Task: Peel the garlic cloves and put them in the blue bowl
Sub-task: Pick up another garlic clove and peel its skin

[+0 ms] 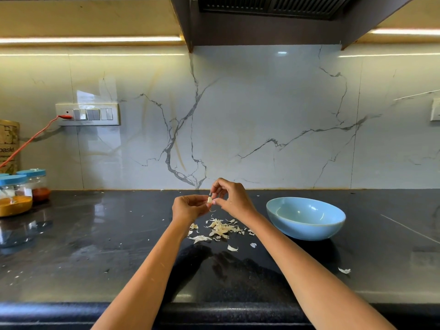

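pinching garlic clove [209, 199]: left hand [188, 208], right hand [234, 198]; blue bowl [306, 219] beside; bag [9, 146] reads "baske".

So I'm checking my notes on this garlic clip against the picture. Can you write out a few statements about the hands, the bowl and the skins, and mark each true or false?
1. Both hands hold one garlic clove above the counter. True: the left hand and right hand pinch it.
2. The blue bowl sits left of the hands. False: it sits to their right.
3. The garlic skins lie in the bowl. False: they lie on the black countertop below the hands.
4. Jars with blue lids stand at the far left. True.
5. The bowl is heaped with peeled cloves. False: its visible inside looks bare.
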